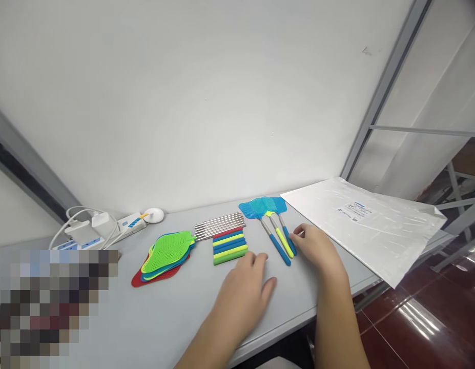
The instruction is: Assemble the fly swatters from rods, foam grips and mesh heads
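Three assembled fly swatters lie side by side: one with a blue handle, one with a yellow handle, and one with a blue handle on the right. My right hand has its curled fingertips at the upper part of that right handle. My left hand rests over the table, thumb apart from bent fingers, holding nothing. Just beyond it is a row of loose coloured handles in red, blue, yellow and green. Metal rods lie behind them. Further left is a stack of swatter heads, green on top.
A large white plastic mailer bag covers the table's right end and overhangs its edge. At the back left stand a power strip, white chargers with cables, and a round white item. A pixelated patch hides the lower left.
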`<action>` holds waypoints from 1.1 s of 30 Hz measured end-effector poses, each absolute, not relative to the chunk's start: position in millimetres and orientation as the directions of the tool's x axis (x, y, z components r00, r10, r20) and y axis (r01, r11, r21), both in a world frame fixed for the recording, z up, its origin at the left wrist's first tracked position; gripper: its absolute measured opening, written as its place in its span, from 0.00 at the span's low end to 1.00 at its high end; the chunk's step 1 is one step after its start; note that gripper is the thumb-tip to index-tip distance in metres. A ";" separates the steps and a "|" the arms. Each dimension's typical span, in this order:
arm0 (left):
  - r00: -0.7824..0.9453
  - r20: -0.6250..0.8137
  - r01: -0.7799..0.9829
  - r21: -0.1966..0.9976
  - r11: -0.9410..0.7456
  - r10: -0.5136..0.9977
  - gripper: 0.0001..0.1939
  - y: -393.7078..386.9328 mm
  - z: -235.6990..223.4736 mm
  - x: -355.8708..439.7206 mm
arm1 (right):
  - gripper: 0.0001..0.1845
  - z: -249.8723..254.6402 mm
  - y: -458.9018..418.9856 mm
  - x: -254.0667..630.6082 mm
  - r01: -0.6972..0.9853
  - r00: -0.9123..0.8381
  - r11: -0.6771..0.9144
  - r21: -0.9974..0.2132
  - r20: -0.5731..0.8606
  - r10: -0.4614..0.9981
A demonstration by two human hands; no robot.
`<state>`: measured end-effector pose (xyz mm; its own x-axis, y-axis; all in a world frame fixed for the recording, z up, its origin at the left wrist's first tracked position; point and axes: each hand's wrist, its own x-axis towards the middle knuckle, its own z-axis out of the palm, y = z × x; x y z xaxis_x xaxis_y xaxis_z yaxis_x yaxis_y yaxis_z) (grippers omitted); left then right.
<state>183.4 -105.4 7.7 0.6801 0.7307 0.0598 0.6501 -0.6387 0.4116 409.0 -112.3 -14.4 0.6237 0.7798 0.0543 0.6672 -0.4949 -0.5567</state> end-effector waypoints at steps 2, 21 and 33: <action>0.717 0.068 0.625 0.377 -0.683 0.694 0.19 -103.3 5.4 211.6 | 0.10 -18.7 -110.7 409.5 0.679 0.600 -0.498 -0.539 0.017 0.800; 0.837 0.171 0.469 0.262 -0.843 0.519 0.18 -69.6 -7.8 232.9 | 0.14 -19.2 -113.1 404.8 0.685 0.590 -0.511 -0.520 -0.015 0.807; 0.817 0.256 0.518 0.067 -0.853 0.517 0.13 -36.3 -11.3 97.0 | 0.20 20.5 -102.6 354.7 0.806 0.386 -0.239 -0.542 0.175 0.906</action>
<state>97.0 -36.3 -11.3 0.8168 0.5168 0.2565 0.5184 -0.8525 0.0671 354.7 -102.6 20.5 0.3864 0.9057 0.1746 0.8056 -0.2392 -0.5421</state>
